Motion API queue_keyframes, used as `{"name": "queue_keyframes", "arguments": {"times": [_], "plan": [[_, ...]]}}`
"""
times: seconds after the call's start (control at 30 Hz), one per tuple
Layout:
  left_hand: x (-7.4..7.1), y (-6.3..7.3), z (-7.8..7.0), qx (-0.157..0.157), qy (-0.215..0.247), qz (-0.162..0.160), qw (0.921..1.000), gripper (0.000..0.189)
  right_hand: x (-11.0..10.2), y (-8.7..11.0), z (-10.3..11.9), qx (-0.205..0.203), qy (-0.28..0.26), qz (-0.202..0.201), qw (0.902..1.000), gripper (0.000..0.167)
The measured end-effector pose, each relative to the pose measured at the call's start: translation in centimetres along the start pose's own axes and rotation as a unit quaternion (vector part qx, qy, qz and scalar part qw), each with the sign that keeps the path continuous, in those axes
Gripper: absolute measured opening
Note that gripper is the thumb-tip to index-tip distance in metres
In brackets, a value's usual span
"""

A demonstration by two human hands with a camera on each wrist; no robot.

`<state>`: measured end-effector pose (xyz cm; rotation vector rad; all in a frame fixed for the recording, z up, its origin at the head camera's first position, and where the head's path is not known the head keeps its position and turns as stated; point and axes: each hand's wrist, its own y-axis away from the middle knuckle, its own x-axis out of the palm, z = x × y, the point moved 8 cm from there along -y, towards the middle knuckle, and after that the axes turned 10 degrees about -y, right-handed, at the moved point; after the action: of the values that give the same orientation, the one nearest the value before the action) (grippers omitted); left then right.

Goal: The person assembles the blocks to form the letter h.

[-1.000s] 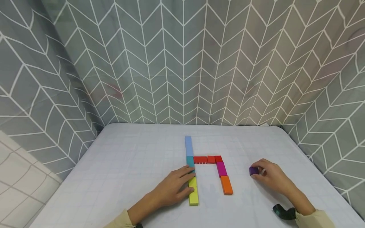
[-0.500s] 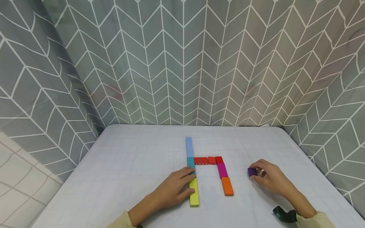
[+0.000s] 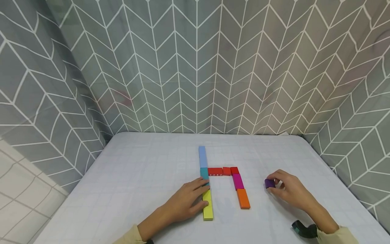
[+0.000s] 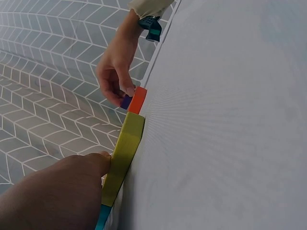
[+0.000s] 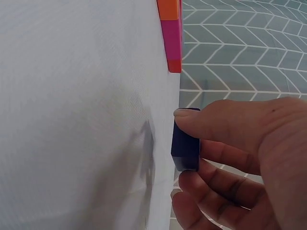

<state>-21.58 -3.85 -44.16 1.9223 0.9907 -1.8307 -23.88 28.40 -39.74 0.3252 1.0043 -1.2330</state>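
Observation:
My right hand (image 3: 289, 190) pinches a small purple block (image 3: 269, 183) between thumb and fingers, over the right part of the table. In the right wrist view the thumb lies along the dark purple block (image 5: 186, 143). My left hand (image 3: 186, 200) rests over a column of blocks, its fingers on the teal block (image 3: 204, 173) and its thumb on the yellow block (image 3: 208, 213). A light blue block (image 3: 202, 156) tops that column. From the teal block a row of red blocks (image 3: 215, 171) runs right, then a magenta block (image 3: 238, 181) and an orange block (image 3: 243, 199) lead down.
The white-covered table (image 3: 146, 162) is bordered at the back and sides by a grey curtain (image 3: 195, 67) with white zigzag lines. A dark wrist strap (image 3: 304, 229) sits by the right sleeve.
My right hand has shifted slightly left with the purple block during the first half second, then stays nearly still. The left hand and the laid blocks keep their places.

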Motion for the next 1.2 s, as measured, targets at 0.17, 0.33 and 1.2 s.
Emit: {"name": "queue_keyframes", "arguments": {"times": [0.17,0.33,1.2], "plan": [[0.0,0.0,-0.1,0.001,0.001,0.000,1.0000,0.056,0.0,0.0,0.2,-0.003,-0.003,0.001,1.0000,0.031],[0.1,0.0,0.0,-0.003,-0.001,0.003,1.0000,0.057,-0.1,0.1,0.6,-0.017,-0.016,-0.008,0.9997,0.032],[0.3,0.1,0.3,-0.005,0.002,0.006,1.0000,0.057,1.7,1.3,6.2,-0.093,-0.122,0.010,0.9881,0.037]]}}
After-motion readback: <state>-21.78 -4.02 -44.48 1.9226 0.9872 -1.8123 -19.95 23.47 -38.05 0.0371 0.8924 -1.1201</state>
